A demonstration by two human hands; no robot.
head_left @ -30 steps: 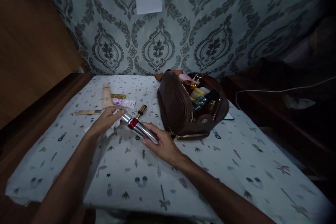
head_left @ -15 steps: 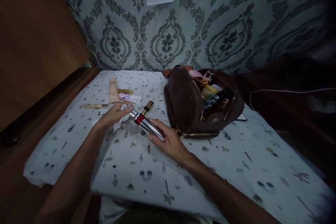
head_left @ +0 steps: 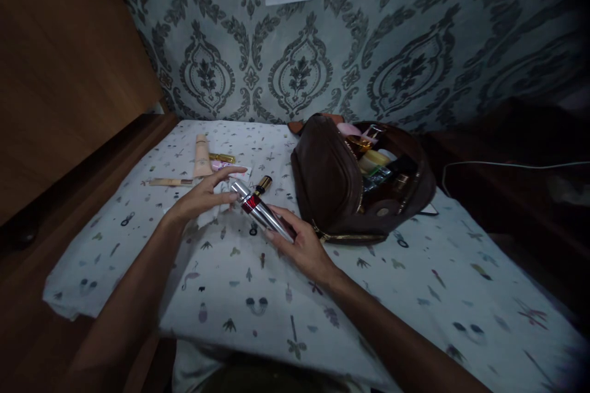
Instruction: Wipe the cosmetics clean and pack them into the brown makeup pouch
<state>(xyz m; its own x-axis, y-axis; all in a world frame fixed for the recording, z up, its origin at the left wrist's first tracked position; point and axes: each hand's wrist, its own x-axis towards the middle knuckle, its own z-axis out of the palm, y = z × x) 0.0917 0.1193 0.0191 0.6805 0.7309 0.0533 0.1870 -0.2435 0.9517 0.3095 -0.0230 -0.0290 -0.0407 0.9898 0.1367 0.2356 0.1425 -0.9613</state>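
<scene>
My right hand (head_left: 302, 245) is wrapped round the lower end of a shiny silver cosmetic bottle (head_left: 270, 219) with a red band, tilted with its top to the upper left. My left hand (head_left: 198, 199) is at the bottle's top, index finger stretched out above it and thumb close to the silver cap. A crumpled white tissue (head_left: 212, 216) is tucked under the left palm, its lower fingers hidden. Just behind the bottle lies a small black-and-gold tube (head_left: 263, 185). A beige squeeze tube (head_left: 201, 156), a gold tube (head_left: 222, 158) and a slim beige tube (head_left: 170, 182) lie past the left hand.
An open brown leather bag (head_left: 325, 178) full of cosmetics stands to the right of my hands. Everything lies on a white patterned cloth (head_left: 276, 325). A patterned wall (head_left: 299, 73) rises behind, and a wooden panel (head_left: 69, 73) stands at left.
My left index finger has lifted and stretched out over the bottle's top, where the fingers were closer round it. The bottle stays in my right hand. The view has shifted slightly.
</scene>
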